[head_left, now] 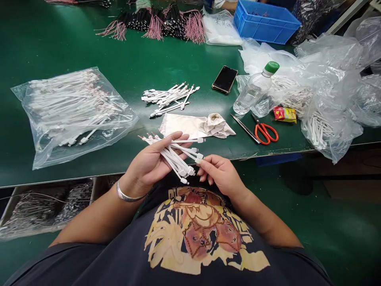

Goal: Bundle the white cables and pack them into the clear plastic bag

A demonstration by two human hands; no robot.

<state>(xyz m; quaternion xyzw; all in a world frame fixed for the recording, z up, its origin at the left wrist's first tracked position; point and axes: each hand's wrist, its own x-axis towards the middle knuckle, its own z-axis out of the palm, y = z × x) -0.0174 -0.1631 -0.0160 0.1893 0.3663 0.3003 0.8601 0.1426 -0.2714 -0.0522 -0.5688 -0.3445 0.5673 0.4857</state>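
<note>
In my left hand [151, 161] lies a loose bundle of short white cables [175, 159], gripped between thumb and fingers, with their plugs fanned out to the right. Thumb and forefinger of my right hand [222, 171] pinch the plug end of one white cable [195, 157] from that bundle. Just beyond my hands, a folded cream cloth [190, 125] rests near the table's edge. Behind the cloth is a small pile of similar white cables [169, 97], some with reddish tips.
A clear bag of white cables [74, 107] lies on the green table [59, 43] at left. To the right are a phone [225, 79], a bottle [253, 91], tweezers [245, 128], orange-handled scissors [264, 131] and plastic bags [330, 79]. A blue bin [264, 24] stands behind.
</note>
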